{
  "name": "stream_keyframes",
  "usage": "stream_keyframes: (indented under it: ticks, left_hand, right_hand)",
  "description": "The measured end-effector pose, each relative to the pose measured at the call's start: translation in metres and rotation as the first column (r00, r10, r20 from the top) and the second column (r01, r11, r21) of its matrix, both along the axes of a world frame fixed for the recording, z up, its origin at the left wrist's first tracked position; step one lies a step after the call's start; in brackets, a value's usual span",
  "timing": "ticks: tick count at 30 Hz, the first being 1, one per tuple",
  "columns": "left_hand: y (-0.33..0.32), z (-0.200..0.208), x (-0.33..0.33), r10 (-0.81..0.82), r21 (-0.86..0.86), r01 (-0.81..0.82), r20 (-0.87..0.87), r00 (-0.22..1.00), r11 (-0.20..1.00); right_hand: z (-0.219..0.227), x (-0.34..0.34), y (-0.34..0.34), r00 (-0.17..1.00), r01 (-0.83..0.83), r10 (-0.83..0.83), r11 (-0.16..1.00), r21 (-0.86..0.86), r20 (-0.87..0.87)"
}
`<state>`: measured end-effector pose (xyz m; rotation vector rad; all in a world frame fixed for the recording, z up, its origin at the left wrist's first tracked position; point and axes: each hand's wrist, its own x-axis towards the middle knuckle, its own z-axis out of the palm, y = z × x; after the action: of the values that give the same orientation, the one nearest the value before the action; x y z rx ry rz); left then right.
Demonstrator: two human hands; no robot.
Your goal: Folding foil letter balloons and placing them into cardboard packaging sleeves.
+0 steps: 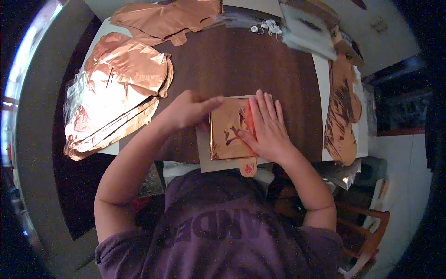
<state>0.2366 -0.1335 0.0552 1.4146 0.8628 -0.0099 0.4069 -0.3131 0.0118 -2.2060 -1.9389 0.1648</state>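
Observation:
In front of me lies a folded copper-coloured foil balloon (pixel 227 123), squared off into a flat, shiny packet. Beneath it sits a pale card sheet (pixel 204 151), its edges showing at the left and bottom. A small tab (pixel 248 167) with a red mark sticks out past the lower edge. My right hand (pixel 268 125) presses flat on the right side of the foil, fingers stretched out. At the packet's upper left corner is my left hand (pixel 193 110), slightly blurred; one digit reaches over the edge, and the other fingertips are partly hidden.
A stack of flat foil balloons (pixel 123 88) covers the left of the brown table (pixel 195 65). Another foil piece (pixel 162 21) lies at the far left, and more foil (pixel 341 111) along the right edge. White ribbon (pixel 270 28) and a clear plastic bag (pixel 306 30) lie at the back. A wooden chair (pixel 371 228) stands lower right.

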Motion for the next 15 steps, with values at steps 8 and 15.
stream_keyframes:
  ticks: [8, 15]
  left_hand:
    - [0.002, -0.021, -0.007, -0.203, 0.327, 0.267, -0.217, 0.955, 0.906]
    - [-0.036, 0.022, 0.006, -0.158, 0.563, 0.718, -0.732, 0.663, 0.409]
  right_hand:
    - [0.002, 0.002, -0.002, 0.999, -0.014, 0.014, 1.0, 0.001, -0.048]
    - [0.001, 0.003, -0.002, 1.0, -0.001, 0.0, 1.0, -0.015, -0.02]
